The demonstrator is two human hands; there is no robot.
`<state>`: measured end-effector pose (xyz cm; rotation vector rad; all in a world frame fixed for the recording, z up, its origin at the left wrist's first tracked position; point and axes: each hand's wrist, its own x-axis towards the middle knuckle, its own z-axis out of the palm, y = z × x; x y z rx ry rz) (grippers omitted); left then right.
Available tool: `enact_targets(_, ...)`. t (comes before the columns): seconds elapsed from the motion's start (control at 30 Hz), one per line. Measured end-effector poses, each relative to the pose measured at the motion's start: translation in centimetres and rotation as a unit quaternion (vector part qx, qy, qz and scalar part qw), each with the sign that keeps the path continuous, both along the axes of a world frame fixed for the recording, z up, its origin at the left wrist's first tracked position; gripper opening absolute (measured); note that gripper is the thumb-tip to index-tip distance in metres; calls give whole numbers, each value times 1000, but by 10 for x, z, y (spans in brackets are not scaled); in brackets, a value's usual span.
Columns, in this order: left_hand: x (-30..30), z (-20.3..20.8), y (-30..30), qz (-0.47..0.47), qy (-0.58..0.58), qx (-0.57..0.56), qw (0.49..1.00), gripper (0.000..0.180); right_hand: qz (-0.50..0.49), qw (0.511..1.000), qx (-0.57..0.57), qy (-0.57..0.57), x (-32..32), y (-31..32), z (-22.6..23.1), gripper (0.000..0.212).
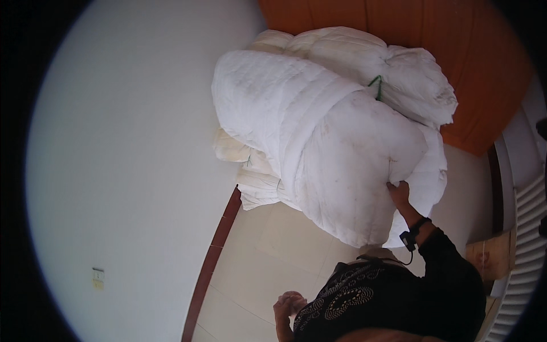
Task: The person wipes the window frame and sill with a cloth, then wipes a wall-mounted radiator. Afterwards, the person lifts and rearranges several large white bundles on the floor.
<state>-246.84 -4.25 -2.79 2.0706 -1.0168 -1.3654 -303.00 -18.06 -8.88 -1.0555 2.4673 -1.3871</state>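
A thick white quilt [353, 154] lies draped over a pile of bundled bedding. My right hand [400, 192] reaches forward and pinches the quilt's near right edge, pulling a small crease into the cloth. A dark band with a small device and cable circles that wrist. Low in the picture, beside my dark patterned top, my left hand [283, 305] is curled, apart from the quilt. Something pale pinkish shows at its fingers, too indistinct to name. Behind the quilt lies a rolled white bundle [419, 80] tied with green cord [376, 86].
A white wall [125, 154] with a socket plate [98, 275] stands on the left, edged by a dark red skirting [213, 259]. Orange-brown panels [484, 62] rise behind the pile. At right are a cardboard box [490, 256] and a white ribbed radiator [527, 251]. The floor [273, 245] is pale tile.
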Motion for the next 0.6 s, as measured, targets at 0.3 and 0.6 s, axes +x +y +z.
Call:
enact_targets(0.3, 1, -15, -40, 49, 47, -62, 996, 27, 305, 890, 302, -152, -152, 25, 180, 30)
enact_targets(0.6, -100, 42, -139, 25, 133, -172, 976, 26, 200, 966, 151, 60, -195, -289, 258, 77)
